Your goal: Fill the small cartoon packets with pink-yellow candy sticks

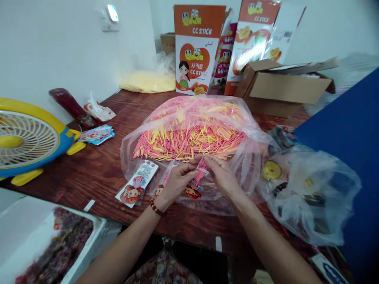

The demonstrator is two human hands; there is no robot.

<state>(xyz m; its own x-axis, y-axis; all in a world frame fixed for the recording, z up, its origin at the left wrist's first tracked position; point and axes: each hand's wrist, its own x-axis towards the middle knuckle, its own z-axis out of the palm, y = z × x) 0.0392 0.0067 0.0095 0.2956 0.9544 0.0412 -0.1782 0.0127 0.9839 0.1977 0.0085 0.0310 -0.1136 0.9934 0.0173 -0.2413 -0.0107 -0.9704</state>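
Both hands meet at the front edge of a large clear plastic bag [254,146] heaped with thin pink and yellow sticks [189,138]. Between them is a small clear printed packet [195,184] with pink sticks at its mouth. My left hand [177,179], a beaded bracelet [156,207] on its wrist, pinches the packet's left side. My right hand [218,172] is closed at the top right, around the pink sticks; its fingertips are partly hidden. To the left lies a stack of flat printed packets [139,183]; another printed packet [161,185] is partly covered by my left hand.
A yellow and blue fan [63,138] stands left, near a dark red bottle [66,102] and blue printed packets [97,135]. Printed cartons [194,51] and an open cardboard box [287,88] stand behind. A filled plastic bag [310,193] lies right; a white foam box [99,232] sits front left.
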